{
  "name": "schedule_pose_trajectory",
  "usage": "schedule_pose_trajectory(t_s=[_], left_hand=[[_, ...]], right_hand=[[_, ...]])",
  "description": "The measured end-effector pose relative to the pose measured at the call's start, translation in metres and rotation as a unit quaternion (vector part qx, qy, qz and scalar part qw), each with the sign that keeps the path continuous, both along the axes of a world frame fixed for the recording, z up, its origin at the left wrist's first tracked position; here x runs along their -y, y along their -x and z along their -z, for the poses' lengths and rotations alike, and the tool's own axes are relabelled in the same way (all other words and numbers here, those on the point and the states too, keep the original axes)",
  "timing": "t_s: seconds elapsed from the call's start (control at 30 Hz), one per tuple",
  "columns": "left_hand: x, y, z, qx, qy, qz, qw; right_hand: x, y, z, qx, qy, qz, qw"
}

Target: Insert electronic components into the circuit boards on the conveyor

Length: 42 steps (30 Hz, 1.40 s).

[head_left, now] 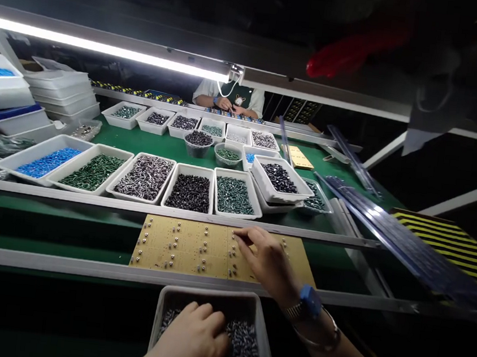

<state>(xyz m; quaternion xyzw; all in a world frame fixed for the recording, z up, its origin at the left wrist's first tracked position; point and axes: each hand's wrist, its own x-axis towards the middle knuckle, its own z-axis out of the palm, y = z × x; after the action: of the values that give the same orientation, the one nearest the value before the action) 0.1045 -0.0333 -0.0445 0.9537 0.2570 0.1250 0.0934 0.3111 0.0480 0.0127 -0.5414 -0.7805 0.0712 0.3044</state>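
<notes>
In the head view, a tan circuit board panel (188,247) lies across two metal rails, with small silvery parts standing in rows on it. My right hand (262,255) is over the panel's right half, thumb and forefinger pinched close to the board; whatever is between the fingertips is too small to make out. A blue band and a metal bracelet are on that wrist. Below the near rail stands a white bin (262,340) of small dark cylindrical components (242,343). My left hand (198,339) reaches into this bin with curled fingers, its fingertips hidden.
Behind the panel stands a row of white trays holding blue (48,161), green (92,171) and dark components (190,192). Stacked trays (60,91) are at left. Clear plastic tubes (382,227) lie at right. A co-worker (234,98) sits across, beyond a bright lamp (107,48).
</notes>
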Motion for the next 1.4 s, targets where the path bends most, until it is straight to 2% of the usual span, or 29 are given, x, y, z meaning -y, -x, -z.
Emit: schedule_pose_trajectory(t_s=[0.07, 0.13, 0.27, 0.47, 0.77, 0.93, 1.1, 1.2, 1.27, 1.4], left_hand=[[0.000, 0.000, 0.007, 0.008, -0.002, -0.002, 1.000], [-0.001, 0.001, 0.007, 0.029, -0.013, -0.010, 0.999], [-0.002, 0.004, -0.003, 0.059, -0.019, -0.028, 0.998], [-0.001, 0.005, -0.015, 0.081, 0.035, -0.063, 0.994], [-0.001, 0.010, -0.009, 0.124, 0.051, -0.055, 0.989], [0.000, 0.011, -0.006, 0.169, 0.083, -0.055, 0.981], [0.002, 0.012, -0.006, 0.238, 0.098, -0.089, 0.962], [-0.004, 0.018, -0.014, 0.226, 0.111, -0.115, 0.961], [-0.013, 0.024, -0.020, 0.219, 0.090, -0.137, 0.962], [-0.040, 0.035, -0.032, 0.204, 0.034, -0.201, 0.957]], right_hand=[[-0.004, 0.004, 0.000, 0.023, 0.002, 0.003, 1.000], [-0.006, 0.008, 0.000, 0.039, 0.001, 0.008, 0.999], [-0.006, 0.013, 0.002, 0.068, -0.004, 0.023, 0.997], [-0.002, 0.018, 0.005, 0.091, -0.004, 0.033, 0.995], [-0.011, -0.004, -0.011, 0.114, 0.042, -0.073, 0.990], [-0.012, -0.006, -0.006, 0.134, 0.022, -0.084, 0.987], [-0.009, -0.005, -0.001, 0.147, 0.004, -0.097, 0.984], [-0.011, -0.009, -0.003, 0.143, 0.005, -0.105, 0.984], [-0.009, -0.012, -0.007, 0.117, 0.003, -0.108, 0.987], [0.024, -0.003, -0.006, 0.051, -0.046, -0.096, 0.993]])
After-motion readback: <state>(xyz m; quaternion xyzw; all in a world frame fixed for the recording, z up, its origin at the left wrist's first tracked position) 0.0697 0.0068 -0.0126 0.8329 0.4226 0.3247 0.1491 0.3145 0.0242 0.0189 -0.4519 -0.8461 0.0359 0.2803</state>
